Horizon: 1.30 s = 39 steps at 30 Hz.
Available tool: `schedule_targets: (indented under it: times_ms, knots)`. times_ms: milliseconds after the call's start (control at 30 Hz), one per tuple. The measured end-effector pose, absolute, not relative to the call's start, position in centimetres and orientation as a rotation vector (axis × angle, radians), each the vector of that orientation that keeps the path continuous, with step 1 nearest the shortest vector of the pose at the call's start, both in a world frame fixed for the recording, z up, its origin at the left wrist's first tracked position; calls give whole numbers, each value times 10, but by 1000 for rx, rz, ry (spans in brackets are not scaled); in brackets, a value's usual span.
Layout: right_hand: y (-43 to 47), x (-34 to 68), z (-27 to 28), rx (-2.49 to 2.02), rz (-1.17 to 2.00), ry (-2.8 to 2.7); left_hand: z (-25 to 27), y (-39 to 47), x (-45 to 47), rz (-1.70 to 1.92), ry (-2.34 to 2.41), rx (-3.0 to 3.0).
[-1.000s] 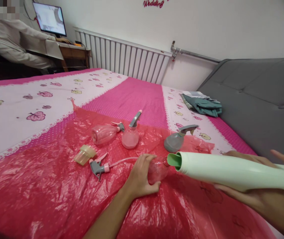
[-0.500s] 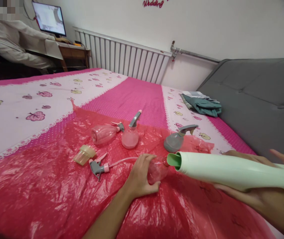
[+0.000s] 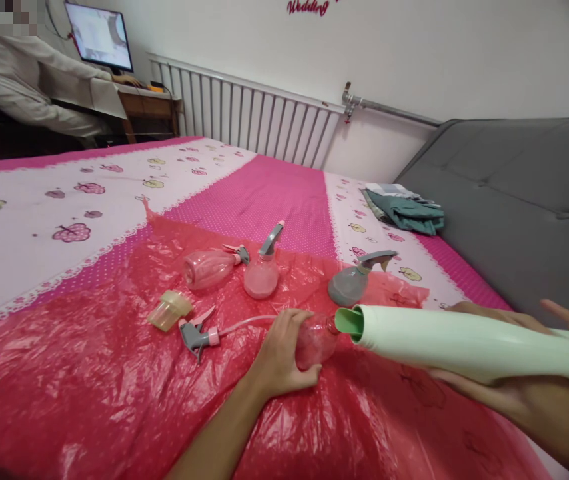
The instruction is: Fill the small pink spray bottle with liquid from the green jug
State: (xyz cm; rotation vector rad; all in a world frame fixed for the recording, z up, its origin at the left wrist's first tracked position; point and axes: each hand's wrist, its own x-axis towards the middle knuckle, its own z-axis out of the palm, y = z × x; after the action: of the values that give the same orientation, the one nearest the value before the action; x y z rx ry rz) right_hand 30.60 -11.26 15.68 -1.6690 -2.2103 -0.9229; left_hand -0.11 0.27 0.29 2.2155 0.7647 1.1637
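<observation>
My left hand (image 3: 284,353) is wrapped round a clear pinkish spray bottle (image 3: 318,341), whose sprayer top is off and whose mouth faces right. Tilted nearly level, a pale green jug (image 3: 444,339) has its green spout (image 3: 347,321) at the bottle's mouth. My right hand (image 3: 509,393) grips the jug from below and behind, partly hidden by it. Left of the bottle lies a grey and pink trigger sprayer (image 3: 197,337) with a thin tube running behind my left hand. A yellowish translucent cap (image 3: 170,310) lies beside it. Any liquid flow is too faint to tell.
Behind are a lying pink spray bottle (image 3: 209,269), an upright pink one (image 3: 261,275) and a grey one (image 3: 348,285), on red plastic sheeting (image 3: 114,373) over a bed. Folded cloths (image 3: 404,210) lie by the grey headboard (image 3: 519,187). A person (image 3: 29,80) sits at a desk, far left.
</observation>
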Motion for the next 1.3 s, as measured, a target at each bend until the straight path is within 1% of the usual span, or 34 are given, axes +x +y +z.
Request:
schedule_targets:
  times_ms: [800,1300]
  knots:
    - [-114,307,156,-1686,-884,-2199,3,2,-1,1151,777,2209]
    - [-111,311,155,-1628,-925,-2214,3,2,-1,1140,778,2206]
